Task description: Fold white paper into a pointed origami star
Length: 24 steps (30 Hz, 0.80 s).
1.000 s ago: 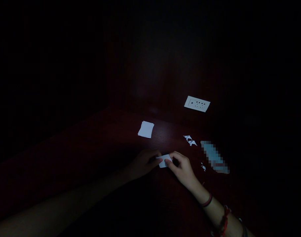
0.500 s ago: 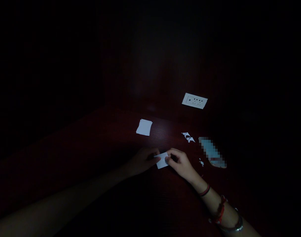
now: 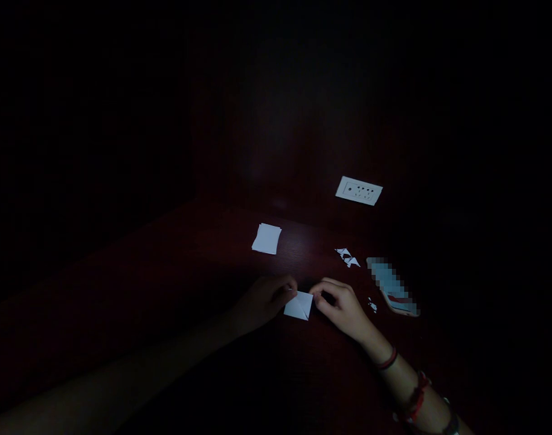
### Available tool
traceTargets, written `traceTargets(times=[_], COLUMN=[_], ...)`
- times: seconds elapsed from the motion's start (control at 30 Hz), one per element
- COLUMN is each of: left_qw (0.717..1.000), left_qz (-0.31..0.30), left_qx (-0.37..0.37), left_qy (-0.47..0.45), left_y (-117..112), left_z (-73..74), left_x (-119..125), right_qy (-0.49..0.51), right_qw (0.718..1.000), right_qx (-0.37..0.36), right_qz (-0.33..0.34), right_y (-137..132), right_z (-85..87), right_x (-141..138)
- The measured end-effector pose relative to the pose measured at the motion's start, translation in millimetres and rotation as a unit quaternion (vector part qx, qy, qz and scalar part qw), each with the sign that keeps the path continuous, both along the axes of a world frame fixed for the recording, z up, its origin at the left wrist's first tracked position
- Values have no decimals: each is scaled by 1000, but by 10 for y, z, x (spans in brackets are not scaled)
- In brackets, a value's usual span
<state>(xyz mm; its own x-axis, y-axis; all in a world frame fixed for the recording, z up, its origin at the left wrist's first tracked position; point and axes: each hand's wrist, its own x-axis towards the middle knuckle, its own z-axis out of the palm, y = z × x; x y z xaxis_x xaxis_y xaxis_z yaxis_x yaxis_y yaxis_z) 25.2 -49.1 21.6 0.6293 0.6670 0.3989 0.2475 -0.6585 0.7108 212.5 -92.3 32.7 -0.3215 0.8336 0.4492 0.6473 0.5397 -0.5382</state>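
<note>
Both hands meet around a small white sheet (image 3: pixel 298 308) near the middle of the dark red tabletop (image 3: pixel 189 254). From the left, a dimly lit forearm leads to the left hand (image 3: pixel 260 305), whose thumb and curled fingers close on the upper left corner of the sheet. Farther back, well apart from the fingers, lies a stack (image 3: pixel 267 239) of white squares, its edges slightly uneven. The sheet itself sits between the hands, a diagonal line running down to its lower right corner; whether it rests on the wood or just above it, I cannot tell. At its upper right corner, the right hand (image 3: pixel 343 308) holds its thumb and forefinger close together; whether they grip the paper is too dark to tell. Beyond that hand are some folded papers (image 3: pixel 353 262), with a socket (image 3: pixel 359 191) on the wall behind. Small scraps (image 3: pixel 372 306) lie just beside the right hand, near a phone (image 3: pixel 391 287) lying at a slant, its screen pixelated. Farthest right, bracelets (image 3: pixel 418 399) circle the right forearm, one of them red.
</note>
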Motion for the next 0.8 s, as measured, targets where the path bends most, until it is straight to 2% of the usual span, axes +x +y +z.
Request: traceTargets(times=[0.13,0.27,0.37,0.5,0.67,0.8], left_qw=[997,992,988,984,983,986], left_qz=[27,50,48,34,42,75], left_qx=[74,116,146,177,177,146], left_qy=[16,13,3,5,0,-12], left_y=[12,-10,-53,-97,-63,-5], left_z=[-31,-60,-55,-16,52,67], left_x=[15,39,48,45,-31,-109], right_qy=[0,-32,-49,-70,-90,-50], right_qw=[1000,998,996,995,993,994], right_qx=[16,52,67,64,72,84], right_qz=[11,11,-13,-9,-8,-49], right_y=[-22,-49,-64,-88,-59,-12], right_z=[12,9,4,36,83,91], right_x=[-31,-107,-159,-193,-50,98])
